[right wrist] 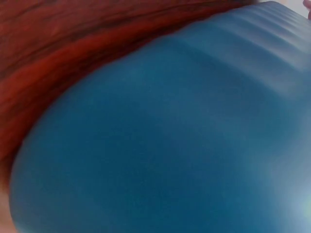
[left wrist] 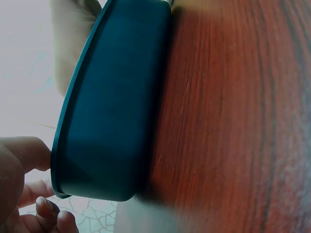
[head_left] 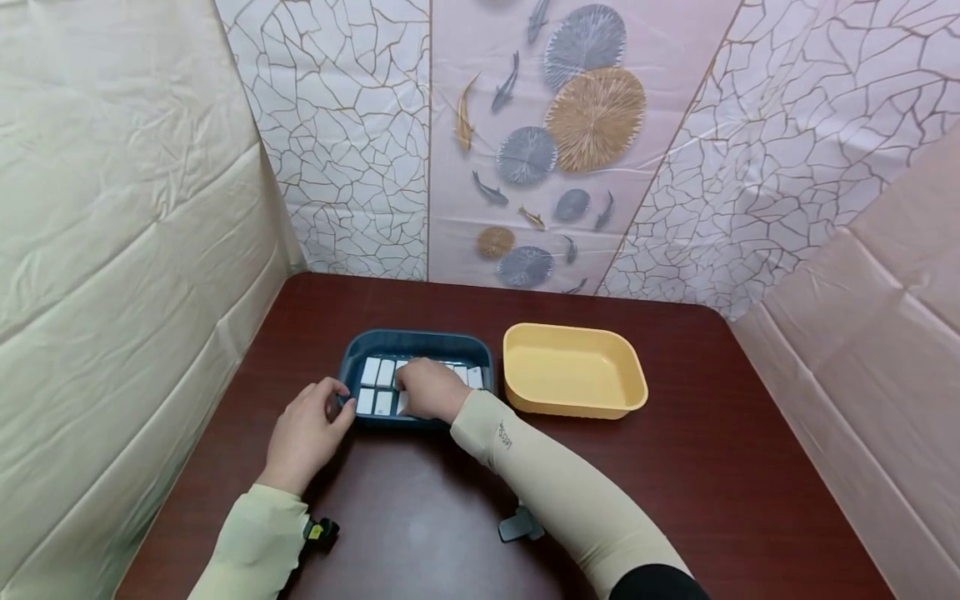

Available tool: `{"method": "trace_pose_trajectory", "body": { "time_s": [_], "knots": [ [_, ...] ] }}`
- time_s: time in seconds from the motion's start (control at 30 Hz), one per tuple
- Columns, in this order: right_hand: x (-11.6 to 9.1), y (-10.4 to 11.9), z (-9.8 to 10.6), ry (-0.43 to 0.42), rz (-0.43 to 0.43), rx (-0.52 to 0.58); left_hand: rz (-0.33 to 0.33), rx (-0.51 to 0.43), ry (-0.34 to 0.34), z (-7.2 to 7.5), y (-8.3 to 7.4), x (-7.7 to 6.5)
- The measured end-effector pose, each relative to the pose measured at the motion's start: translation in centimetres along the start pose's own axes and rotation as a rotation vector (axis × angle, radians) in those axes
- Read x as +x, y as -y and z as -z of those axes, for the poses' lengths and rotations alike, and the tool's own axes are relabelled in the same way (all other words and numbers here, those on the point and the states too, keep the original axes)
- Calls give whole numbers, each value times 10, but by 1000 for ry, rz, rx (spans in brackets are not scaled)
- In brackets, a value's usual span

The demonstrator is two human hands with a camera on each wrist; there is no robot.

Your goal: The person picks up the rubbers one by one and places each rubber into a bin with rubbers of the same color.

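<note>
1. Left hand (head_left: 311, 429): thumb and index finger set round the near left corner of a dark blue, rounded rectangular plastic-looking tray (head_left: 416, 335), holding its rim. The left wrist view shows the thumb tip against the rim.
2. Right hand (head_left: 431, 389): reaches down into the same tray, near its middle, fingers bent downward among the contents. Fingertips are mostly hidden; cannot tell whether they pinch anything.
3. Contents: small white rectangular tiles (head_left: 371, 372), lying in two rows on the tray floor. Several show left of the right hand and a few to its right; the hand covers the middle ones, so the total is not readable.
4. Right wrist view: the tray's ribbed blue wall fills most of the field, close and blurred.
5. Arms: pale cream left sleeve (head_left: 251, 533), with a small black device with a yellow-green patch (head_left: 322, 532) at the wrist; beige right sleeve with dark lettering (head_left: 558, 471), a grey device (head_left: 520, 525) beside it.
6. Yellow rounded rectangular tub (head_left: 576, 411): just right of the tray, apart from it.
7. Support: dark red-brown wood-grain table (head_left: 420, 500).
8. Behind: pink cloth panel with grey and gold discs and fish (head_left: 480, 108).
</note>
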State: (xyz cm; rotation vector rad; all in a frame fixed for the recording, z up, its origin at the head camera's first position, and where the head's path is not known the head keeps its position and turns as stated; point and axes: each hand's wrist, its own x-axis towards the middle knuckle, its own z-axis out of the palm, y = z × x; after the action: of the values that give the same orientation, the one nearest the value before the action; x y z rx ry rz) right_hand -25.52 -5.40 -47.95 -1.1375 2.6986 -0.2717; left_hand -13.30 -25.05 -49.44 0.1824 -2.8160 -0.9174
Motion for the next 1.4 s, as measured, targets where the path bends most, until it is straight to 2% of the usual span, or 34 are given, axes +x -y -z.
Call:
{"method": "trace_pose_trajectory", "body": {
  "time_s": [0.3,0.4,0.47,0.53,0.63,0.7,0.77,0.83,0.93,1.07,1.23,1.3,1.4],
  "knots": [
    [-1,0,-1,10,-19,23,-24,2,-8,0,0,-1],
    [-3,-2,5,11,-15,29,-17,5,-7,-1,1,0],
    [-10,-4,16,-18,-32,65,-12,6,0,-2,1,-1],
    [-23,-8,33,-93,-53,126,-9,5,9,-3,0,-1],
    [-52,-17,70,-247,-82,222,-17,3,12,-4,-1,-1],
    [-75,-27,94,-321,-70,233,-21,1,1,-3,-1,0],
    [-99,-40,110,-335,-30,208,-18,-1,-6,-3,-1,0],
    [-122,-53,118,-292,38,157,-7,-2,-4,-2,-1,-1],
    [-156,-70,113,-191,162,73,-2,-1,-4,-1,-1,-1],
    [-190,-83,84,-69,274,23,-20,5,-17,0,-4,-1],
    [-219,-85,41,89,324,43,-16,7,8,1,-5,-4],
    [-227,-85,29,139,321,39,-14,11,16,0,-5,-5],
    [-232,-84,20,166,317,19,-15,19,14,-1,-5,-6]
  ]
}}
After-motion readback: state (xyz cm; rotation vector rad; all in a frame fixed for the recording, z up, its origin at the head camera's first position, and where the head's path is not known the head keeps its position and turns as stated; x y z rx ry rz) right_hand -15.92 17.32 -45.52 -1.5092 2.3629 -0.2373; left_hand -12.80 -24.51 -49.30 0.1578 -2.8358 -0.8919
